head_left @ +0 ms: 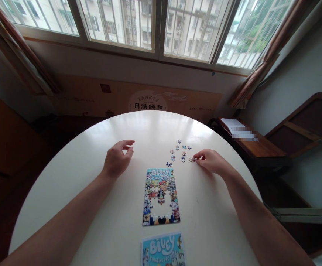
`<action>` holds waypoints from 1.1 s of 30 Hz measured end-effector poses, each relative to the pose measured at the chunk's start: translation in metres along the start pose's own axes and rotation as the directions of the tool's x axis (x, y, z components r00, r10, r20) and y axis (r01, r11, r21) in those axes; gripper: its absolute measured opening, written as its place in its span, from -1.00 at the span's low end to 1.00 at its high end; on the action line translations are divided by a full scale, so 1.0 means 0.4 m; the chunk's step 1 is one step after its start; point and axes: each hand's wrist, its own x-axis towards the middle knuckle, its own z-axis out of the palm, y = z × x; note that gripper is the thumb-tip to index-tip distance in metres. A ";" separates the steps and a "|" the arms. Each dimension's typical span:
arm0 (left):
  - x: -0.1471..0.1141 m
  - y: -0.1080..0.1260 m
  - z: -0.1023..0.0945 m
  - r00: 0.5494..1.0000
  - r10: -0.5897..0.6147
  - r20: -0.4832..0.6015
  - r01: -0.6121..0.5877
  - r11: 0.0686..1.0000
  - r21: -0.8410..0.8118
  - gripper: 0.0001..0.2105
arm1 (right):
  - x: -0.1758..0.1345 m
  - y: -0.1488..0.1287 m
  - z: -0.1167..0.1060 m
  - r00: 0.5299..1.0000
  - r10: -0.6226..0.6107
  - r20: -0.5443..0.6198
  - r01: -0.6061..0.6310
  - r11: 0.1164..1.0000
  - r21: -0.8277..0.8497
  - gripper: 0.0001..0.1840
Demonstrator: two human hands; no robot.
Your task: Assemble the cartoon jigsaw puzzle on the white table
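Observation:
A partly assembled jigsaw puzzle (148,199) lies flat on the white table, its blue top edge lettered "Bluey" and a gap in its middle. Past its top edge, several loose puzzle pieces (184,147) are scattered. My right hand (212,161) is at the right side of these, thumb and fingertips pinched on a small puzzle piece (194,159); the fingertips partly cover it. To the left of the loose pieces, my left hand (117,158) hangs over the table with thumb and forefinger apart and nothing between them.
The round white table (67,192) fills the middle. A matching "Bluey" picture sheet (161,249) lies at the near edge, cut off by the frame. Beyond the table stand a printed cardboard panel (94,96) and, at right, a wooden chair (269,147) with papers (234,125).

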 end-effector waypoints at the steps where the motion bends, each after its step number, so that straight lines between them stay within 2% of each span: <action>1: -0.001 0.000 0.000 1.000 0.001 0.000 -0.001 1.000 0.002 -0.64 | 0.001 0.001 -0.001 1.000 -0.001 0.007 0.001 1.000 -0.015 -0.71; 23: -0.005 0.011 0.002 1.000 0.015 0.010 -0.015 1.000 -0.003 -0.67 | -0.022 -0.035 -0.002 0.999 0.002 -0.042 -0.008 0.991 -0.135 -0.80; 33: -0.011 0.017 0.003 0.997 0.072 0.012 -0.072 0.997 -0.033 -0.70 | -0.011 -0.020 -0.008 0.998 0.036 0.048 -0.034 0.999 -0.035 -0.84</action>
